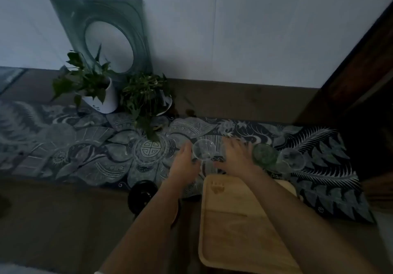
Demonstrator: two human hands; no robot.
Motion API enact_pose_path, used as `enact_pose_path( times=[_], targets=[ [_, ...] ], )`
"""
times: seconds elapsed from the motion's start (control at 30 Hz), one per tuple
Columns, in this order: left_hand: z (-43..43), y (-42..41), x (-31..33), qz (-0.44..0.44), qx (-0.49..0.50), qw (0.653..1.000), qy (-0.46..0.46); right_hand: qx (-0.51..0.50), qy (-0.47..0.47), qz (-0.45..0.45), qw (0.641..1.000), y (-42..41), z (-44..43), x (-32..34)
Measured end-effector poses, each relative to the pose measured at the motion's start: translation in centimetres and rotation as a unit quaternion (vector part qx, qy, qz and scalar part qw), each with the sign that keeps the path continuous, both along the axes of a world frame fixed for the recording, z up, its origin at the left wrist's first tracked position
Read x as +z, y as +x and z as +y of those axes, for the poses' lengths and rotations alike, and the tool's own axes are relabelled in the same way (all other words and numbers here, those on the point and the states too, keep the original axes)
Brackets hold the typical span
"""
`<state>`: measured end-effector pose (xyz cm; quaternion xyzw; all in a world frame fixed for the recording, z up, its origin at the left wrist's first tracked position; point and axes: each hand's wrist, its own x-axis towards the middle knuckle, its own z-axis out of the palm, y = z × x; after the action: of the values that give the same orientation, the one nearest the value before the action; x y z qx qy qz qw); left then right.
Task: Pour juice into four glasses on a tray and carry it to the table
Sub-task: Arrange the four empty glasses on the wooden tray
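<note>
1. The scene is dim. A wooden tray (244, 227) lies on a brown counter (63, 220) at 5 o'clock in the view, bare of glasses.
2. A patterned dark cloth runner (85, 146) stretches across the counter from 9 o'clock to 3 o'clock, just beyond the tray's far edge.
3. A clear glass (203, 150) sits near the centre of the view, on the runner, between the two hands.
4. The left hand (185, 163) curls against the glass at its 9 o'clock side; whether it truly grips the glass cannot be told because of blur.
5. The right hand (234, 156) is spread flat with fingers apart, grasping nothing, at the glass's 3 o'clock side.
6. A green-tinted glass (264, 153) stands at 3 o'clock of the right hand, and another clear glass (292, 159) stands just beside it, farther toward 3 o'clock.
7. A dark round object (141, 195) rests on the counter at 7 o'clock of the left hand.
8. Two potted plants (119, 91) and a square frame with a round opening (110, 39) stand against the wall at 11 o'clock.
</note>
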<state>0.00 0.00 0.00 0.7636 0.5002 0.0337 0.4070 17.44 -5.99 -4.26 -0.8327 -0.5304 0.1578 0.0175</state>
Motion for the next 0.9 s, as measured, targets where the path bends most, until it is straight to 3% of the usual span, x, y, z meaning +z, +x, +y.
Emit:
enact_pose_path(
  times=[0.2,0.43,0.67,0.9],
  targets=[
    [3.1,1.4,-3.4,-0.083,0.114,0.983,-0.121,0.030,-0.010,-0.011,0.999,-1.6,4.4,-2.0],
    [4.0,1.9,-5.6,-0.153,0.181,0.959,-0.153,0.043,-0.029,-0.014,0.999,-3.0,7.1,-3.3],
    [3.7,0.0,-5.9,-0.245,0.269,0.911,-0.194,0.058,0.061,0.019,0.996,-3.6,6.6,-2.0],
    [0.0,-2.3,-5.0,-0.321,0.258,0.891,-0.192,0.065,0.176,0.101,0.977,-3.2,1.9,0.4]
  ],
)
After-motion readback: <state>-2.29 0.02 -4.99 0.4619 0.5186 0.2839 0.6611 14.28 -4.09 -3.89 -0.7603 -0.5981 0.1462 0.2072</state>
